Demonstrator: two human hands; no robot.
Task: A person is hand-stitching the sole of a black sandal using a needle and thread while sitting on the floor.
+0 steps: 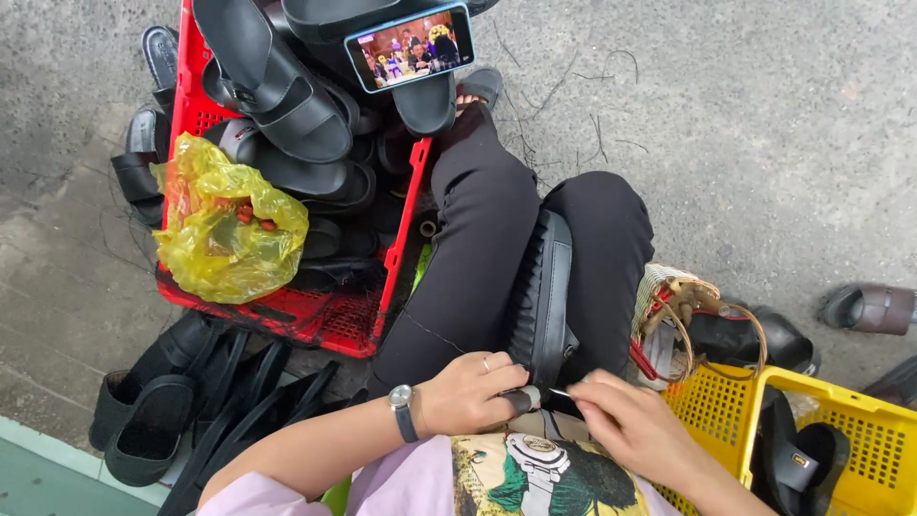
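**Trimming a black sandal held on the lap**

Working seated on the grey concrete floor (764, 124), the person rests a long black ridged-sole rubber sandal (543, 287) between the knees, right of the red plastic crate (396, 248) heaped with black sandals. The left hand (468, 392) is closed around the sandal's near end. The right hand (635, 425) pinches a small metal blade (562, 392) against it. Judged from this, edge trimming is in hand; the next cut calls for a steady grip.
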